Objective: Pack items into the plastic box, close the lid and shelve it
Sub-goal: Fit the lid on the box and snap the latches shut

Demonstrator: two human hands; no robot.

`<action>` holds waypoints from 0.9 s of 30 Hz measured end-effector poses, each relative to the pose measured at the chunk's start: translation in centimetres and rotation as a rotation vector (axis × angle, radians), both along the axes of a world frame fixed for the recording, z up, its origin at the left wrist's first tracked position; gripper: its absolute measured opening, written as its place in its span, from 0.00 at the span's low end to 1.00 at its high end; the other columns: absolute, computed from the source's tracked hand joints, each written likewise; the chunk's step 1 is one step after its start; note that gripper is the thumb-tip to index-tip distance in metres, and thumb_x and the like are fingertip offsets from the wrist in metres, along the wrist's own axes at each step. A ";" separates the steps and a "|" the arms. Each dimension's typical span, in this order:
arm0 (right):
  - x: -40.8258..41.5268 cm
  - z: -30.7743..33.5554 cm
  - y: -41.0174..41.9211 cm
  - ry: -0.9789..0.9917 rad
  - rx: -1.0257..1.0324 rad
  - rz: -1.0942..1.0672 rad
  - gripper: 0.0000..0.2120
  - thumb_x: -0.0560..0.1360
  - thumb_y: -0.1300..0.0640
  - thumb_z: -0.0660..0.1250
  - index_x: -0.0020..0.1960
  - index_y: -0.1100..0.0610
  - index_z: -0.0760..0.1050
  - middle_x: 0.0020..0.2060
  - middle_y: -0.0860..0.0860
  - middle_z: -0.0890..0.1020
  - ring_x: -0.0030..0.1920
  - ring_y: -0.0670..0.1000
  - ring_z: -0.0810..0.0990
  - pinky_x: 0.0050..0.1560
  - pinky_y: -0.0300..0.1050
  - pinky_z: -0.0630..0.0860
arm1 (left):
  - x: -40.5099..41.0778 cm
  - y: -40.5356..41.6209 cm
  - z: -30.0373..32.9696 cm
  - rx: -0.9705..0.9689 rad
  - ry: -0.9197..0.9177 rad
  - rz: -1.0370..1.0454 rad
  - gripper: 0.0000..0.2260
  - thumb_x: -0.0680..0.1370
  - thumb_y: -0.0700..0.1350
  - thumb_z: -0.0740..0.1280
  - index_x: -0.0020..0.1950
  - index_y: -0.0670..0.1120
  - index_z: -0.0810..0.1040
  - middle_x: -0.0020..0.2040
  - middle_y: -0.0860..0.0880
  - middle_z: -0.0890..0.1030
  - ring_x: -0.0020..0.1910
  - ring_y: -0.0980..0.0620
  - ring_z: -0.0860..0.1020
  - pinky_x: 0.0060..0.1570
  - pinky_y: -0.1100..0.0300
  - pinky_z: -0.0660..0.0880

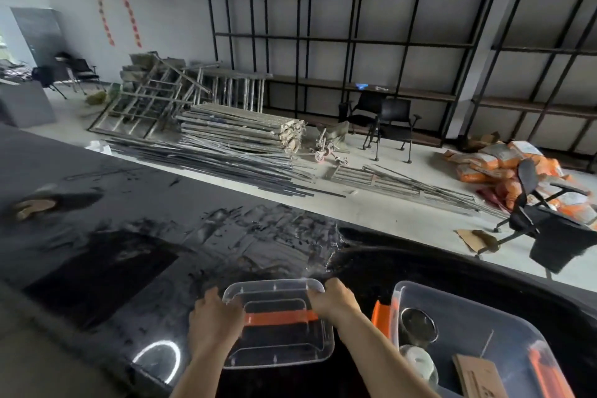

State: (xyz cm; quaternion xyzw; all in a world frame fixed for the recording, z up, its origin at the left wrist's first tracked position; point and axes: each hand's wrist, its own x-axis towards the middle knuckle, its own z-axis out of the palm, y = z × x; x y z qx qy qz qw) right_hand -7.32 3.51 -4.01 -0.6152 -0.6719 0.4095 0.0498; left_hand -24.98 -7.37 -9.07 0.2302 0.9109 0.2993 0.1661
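Holding the lid (277, 323) at lower centre of the frame, the left hand (215, 321) curls over its left edge and the right hand (336, 302) clamps its right edge, both closed on the plastic above the dark tabletop (129, 220). The box (478, 313) sits at lower right, open, with a can (417, 324), tape (418, 362) and card (478, 376) inside. To seat it well, I judge the lid should travel level, corners aligned, then press evenly.

Two bare forearms, no sleeves or gloves.
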 end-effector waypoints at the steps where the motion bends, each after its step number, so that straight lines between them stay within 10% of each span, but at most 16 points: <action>1: 0.0 -0.7 -0.1 -0.031 -0.028 -0.031 0.28 0.78 0.41 0.60 0.70 0.58 0.71 0.67 0.59 0.77 0.65 0.60 0.78 0.64 0.51 0.75 | -0.3 -0.4 -0.4 -0.014 -0.018 0.014 0.28 0.74 0.62 0.56 0.65 0.44 0.74 0.59 0.42 0.80 0.58 0.41 0.77 0.57 0.45 0.74; 5: 0.1 -1.9 -0.5 -0.036 -0.073 -0.072 0.29 0.80 0.42 0.59 0.73 0.61 0.70 0.68 0.59 0.77 0.67 0.60 0.77 0.65 0.51 0.76 | -0.5 -1.5 -0.3 -0.056 -0.092 -0.003 0.22 0.77 0.60 0.56 0.52 0.44 0.79 0.42 0.49 0.82 0.41 0.49 0.80 0.44 0.52 0.77; 11: 0.1 -1.3 -0.1 -0.002 -0.038 -0.139 0.26 0.79 0.44 0.63 0.68 0.61 0.76 0.63 0.59 0.82 0.64 0.60 0.80 0.63 0.51 0.78 | -0.7 -1.1 0.7 -0.026 -0.088 0.018 0.20 0.78 0.59 0.58 0.48 0.44 0.80 0.41 0.47 0.82 0.42 0.46 0.80 0.46 0.52 0.77; 19: 3.6 6.4 4.9 0.223 0.207 -0.245 0.15 0.73 0.48 0.68 0.37 0.59 0.80 0.31 0.52 0.79 0.33 0.55 0.77 0.38 0.47 0.76 | 1.1 4.8 9.9 0.206 0.019 -0.058 0.17 0.79 0.56 0.59 0.48 0.46 0.82 0.38 0.49 0.82 0.38 0.49 0.79 0.38 0.56 0.70; 27: 15.9 12.8 7.8 0.352 0.444 -0.475 0.10 0.72 0.59 0.64 0.33 0.51 0.72 0.38 0.51 0.73 0.42 0.53 0.70 0.35 0.40 0.66 | 9.9 11.7 16.8 0.460 -0.013 -0.281 0.17 0.77 0.54 0.64 0.60 0.46 0.79 0.54 0.48 0.84 0.48 0.47 0.79 0.43 0.56 0.73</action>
